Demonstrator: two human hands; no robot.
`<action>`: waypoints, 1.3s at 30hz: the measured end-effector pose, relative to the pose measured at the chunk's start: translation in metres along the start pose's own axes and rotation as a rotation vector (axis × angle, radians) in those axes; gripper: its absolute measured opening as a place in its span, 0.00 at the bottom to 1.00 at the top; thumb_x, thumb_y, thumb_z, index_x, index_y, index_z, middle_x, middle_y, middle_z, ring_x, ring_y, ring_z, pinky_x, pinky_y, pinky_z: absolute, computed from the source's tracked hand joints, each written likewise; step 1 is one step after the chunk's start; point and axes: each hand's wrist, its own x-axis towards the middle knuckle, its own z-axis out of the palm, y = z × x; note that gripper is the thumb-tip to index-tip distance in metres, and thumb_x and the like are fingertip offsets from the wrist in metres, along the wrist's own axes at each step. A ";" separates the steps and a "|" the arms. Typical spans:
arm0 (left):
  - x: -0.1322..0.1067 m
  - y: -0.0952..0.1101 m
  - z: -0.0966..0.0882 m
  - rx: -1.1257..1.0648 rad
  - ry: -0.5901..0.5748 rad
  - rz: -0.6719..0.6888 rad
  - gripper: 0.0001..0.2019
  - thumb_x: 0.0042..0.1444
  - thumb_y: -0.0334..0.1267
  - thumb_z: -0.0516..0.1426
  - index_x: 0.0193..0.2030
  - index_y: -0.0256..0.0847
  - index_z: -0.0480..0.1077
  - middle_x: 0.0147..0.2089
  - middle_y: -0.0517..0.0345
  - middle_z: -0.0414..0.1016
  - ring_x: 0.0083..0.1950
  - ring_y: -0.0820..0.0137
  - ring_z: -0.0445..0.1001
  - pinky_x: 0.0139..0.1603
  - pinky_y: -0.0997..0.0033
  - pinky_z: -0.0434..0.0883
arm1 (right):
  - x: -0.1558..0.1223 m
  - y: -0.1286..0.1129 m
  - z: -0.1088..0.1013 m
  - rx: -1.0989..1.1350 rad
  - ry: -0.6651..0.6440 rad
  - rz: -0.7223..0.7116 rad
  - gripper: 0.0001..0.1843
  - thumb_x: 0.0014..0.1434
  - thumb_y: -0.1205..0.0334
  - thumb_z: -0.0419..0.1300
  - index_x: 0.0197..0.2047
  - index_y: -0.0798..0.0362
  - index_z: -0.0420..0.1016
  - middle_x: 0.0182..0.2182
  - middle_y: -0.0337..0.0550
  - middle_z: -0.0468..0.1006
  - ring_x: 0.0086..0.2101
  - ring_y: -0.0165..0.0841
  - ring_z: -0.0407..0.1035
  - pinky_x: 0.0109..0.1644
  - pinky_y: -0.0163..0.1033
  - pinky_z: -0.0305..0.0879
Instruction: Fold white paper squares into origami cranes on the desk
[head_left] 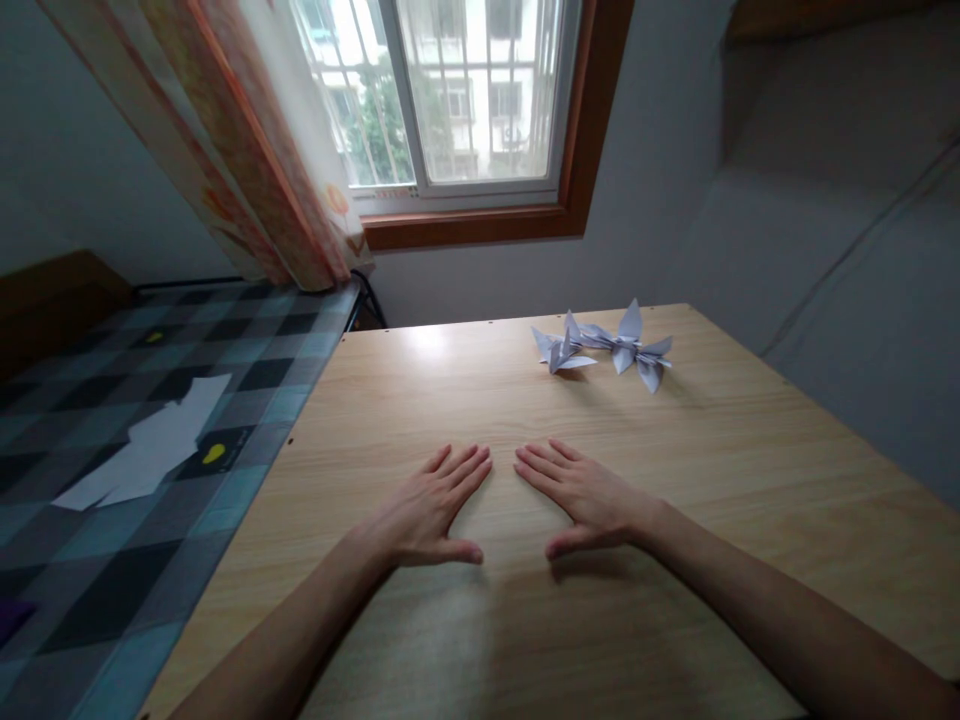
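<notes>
My left hand [431,508] lies palm down on the wooden table [450,640], fingers stretched out and thumb apart, holding nothing. Facing it, my right hand [585,497] also rests flat on the tabletop with its fingers extended and thumb spread. A narrow gap separates the two sets of fingertips. Beyond the right hand, near the far edge, sit several folded white paper pieces [627,348] with pointed petals, bunched together. One pointed paper piece [559,352] is at the left of that bunch. Neither hand touches the paper.
To the left, a bed with a checked cover [247,345] adjoins the table; white paper sheets [157,440] lie on it. A window with a wooden frame [480,228] and a patterned curtain [255,130] are behind. A wall [847,270] borders the right side.
</notes>
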 end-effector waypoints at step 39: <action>-0.001 0.000 0.000 0.035 0.014 -0.007 0.52 0.55 0.72 0.49 0.77 0.43 0.36 0.77 0.44 0.40 0.77 0.50 0.42 0.75 0.44 0.41 | 0.080 0.097 -0.015 -0.116 0.490 0.772 0.46 0.64 0.37 0.50 0.74 0.57 0.46 0.68 0.64 0.57 0.68 0.56 0.49 0.67 0.65 0.48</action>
